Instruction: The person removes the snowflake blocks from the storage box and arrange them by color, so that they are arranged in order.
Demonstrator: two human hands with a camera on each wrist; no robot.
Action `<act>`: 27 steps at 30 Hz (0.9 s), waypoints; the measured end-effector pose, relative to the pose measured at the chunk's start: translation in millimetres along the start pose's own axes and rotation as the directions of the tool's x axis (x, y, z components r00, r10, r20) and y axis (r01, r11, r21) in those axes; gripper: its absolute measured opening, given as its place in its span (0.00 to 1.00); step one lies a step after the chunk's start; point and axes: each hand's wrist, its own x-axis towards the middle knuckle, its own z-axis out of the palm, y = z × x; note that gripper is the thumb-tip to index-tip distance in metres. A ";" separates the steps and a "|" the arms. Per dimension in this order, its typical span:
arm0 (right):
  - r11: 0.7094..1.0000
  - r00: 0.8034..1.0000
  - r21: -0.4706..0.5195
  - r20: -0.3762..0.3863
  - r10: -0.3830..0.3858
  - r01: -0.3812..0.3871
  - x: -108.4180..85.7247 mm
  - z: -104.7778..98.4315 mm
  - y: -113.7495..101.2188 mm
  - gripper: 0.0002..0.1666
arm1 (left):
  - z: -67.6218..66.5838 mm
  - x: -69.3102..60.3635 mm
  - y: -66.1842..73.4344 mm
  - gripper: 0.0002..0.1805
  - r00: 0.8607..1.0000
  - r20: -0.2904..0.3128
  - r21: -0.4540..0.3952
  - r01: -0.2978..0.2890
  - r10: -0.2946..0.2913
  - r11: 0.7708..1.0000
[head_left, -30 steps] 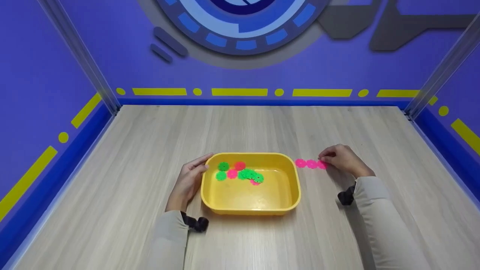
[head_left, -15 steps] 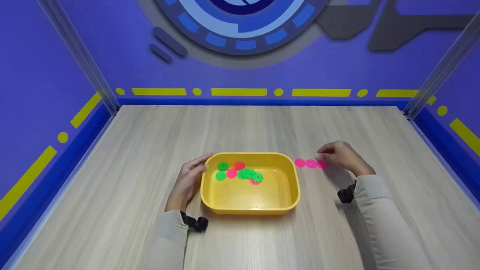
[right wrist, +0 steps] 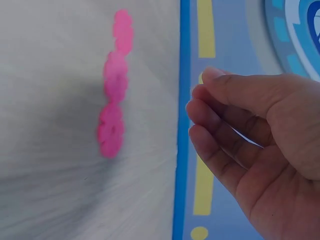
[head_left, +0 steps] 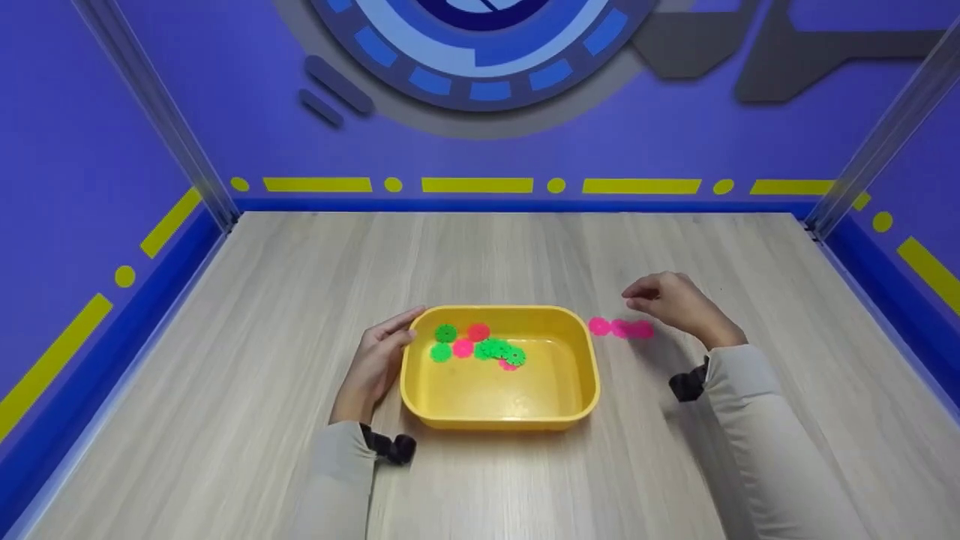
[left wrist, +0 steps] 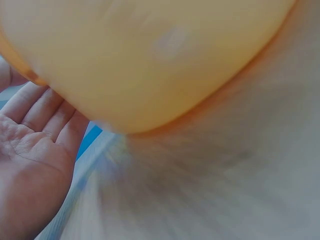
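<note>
Looks partway imo: three pink discs [head_left: 621, 328] lined up on counter [head_left: 525, 262] right of yellow tub [head_left: 465, 395]; greens [head_left: 495, 348], few pinks [head_left: 463, 348] still inside. Left hand [head_left: 373, 364] grips tub; right hand [head_left: 679, 304] empty, loosely curled.

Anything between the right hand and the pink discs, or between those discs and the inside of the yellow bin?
Nothing visible stands between the right hand and the pink discs. Toward the inside of the yellow bin, its right wall is in the way; nothing else shows.
</note>
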 end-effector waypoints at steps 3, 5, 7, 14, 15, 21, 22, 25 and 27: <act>1.000 1.000 0.008 -0.002 -0.028 0.028 1.1 -2.0 -6.9 0.13 | 0.1 0.1 0.0 0.26 1.000 -0.002 -0.001 -0.001 0.001 1.000; 0.999 0.999 0.013 -0.003 -0.041 0.041 2.0 -2.8 -12.2 0.13 | 0.1 0.2 0.0 0.26 1.000 -0.004 0.001 -0.002 0.002 1.000; 0.999 0.999 0.018 -0.001 -0.049 0.049 3.1 -3.2 -18.4 0.12 | 0.0 0.2 0.0 0.27 1.000 -0.004 0.001 -0.001 0.001 1.000; 0.994 0.995 0.035 0.017 -0.102 0.101 9.1 -3.4 -42.1 0.11 | -1.1 -0.3 0.1 0.26 1.000 0.009 0.017 0.006 -0.006 1.000; 0.993 0.994 0.038 0.021 -0.110 0.109 9.8 -3.4 -45.2 0.10 | -1.3 -0.4 0.1 0.26 1.000 0.010 0.018 0.008 -0.008 1.000; 0.991 0.989 0.053 0.070 -0.128 0.124 13.6 -2.8 -62.5 0.11 | -1.3 0.4 0.1 0.27 1.000 0.010 0.011 0.011 -0.011 1.000; 0.991 0.988 0.054 0.080 -0.129 0.125 14.3 -2.4 -65.2 0.11 | -1.2 0.5 0.0 0.27 1.000 0.009 0.007 0.011 -0.011 1.000; 0.990 0.984 0.047 0.109 -0.140 0.136 16.4 -0.3 -72.7 0.11 | -1.0 0.6 -0.4 0.27 1.000 0.006 0.003 0.011 -0.011 1.000; 0.989 0.981 0.042 0.125 -0.147 0.143 17.7 1.8 -77.3 0.11 | -0.9 0.5 -0.9 0.27 1.000 0.004 -0.002 0.009 -0.009 1.000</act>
